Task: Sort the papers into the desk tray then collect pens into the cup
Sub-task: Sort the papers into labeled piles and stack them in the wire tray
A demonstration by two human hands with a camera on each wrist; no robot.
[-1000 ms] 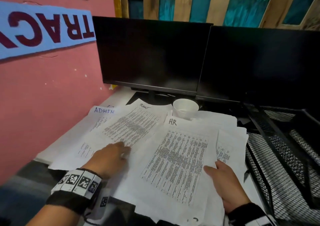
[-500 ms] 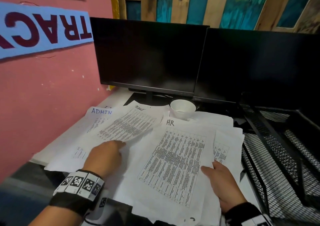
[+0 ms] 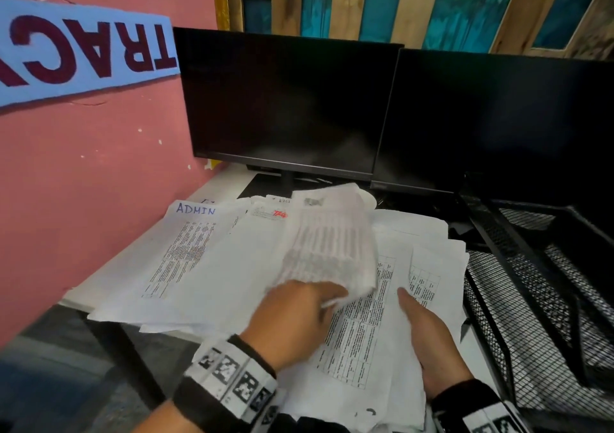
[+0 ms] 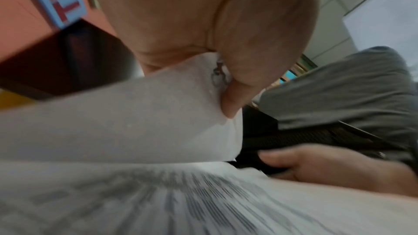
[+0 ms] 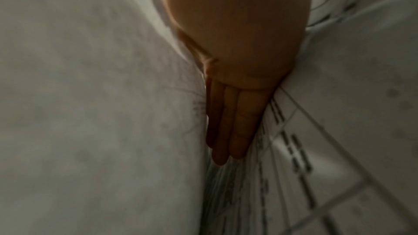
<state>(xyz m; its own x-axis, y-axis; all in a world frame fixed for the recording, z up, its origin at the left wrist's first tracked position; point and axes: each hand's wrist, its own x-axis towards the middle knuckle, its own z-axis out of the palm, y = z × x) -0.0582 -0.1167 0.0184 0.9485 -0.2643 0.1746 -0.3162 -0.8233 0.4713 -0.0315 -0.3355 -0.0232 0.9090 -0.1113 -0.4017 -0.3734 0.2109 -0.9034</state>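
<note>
Head view: sheet [image 3: 327, 243] pinched aloft in left hand [image 3: 292, 319]; papers [image 3: 362, 333] on counter [image 3: 139, 249] gripped by right hand [image 3: 428, 343], thumb over, fingers under; tray [image 3: 531, 333] sited rightward, just beside papers, nearer right hand.

Looks like a small, informal office workstation. Two dark monitors [image 3: 285, 100] side by side at the back of a white desk [image 3: 226, 185]; spread across it, printed sheets [image 3: 212, 266] of tables, one with a hand-lettered ADMIN heading [image 3: 195, 208]. Just right of the sheets, a black wire-mesh desk tray [image 3: 531, 316]. Behind, a pink wall [image 3: 99, 183] with a blue lettered paper banner [image 3: 83, 53], and teal-painted wooden slats [image 3: 398, 3].
</note>
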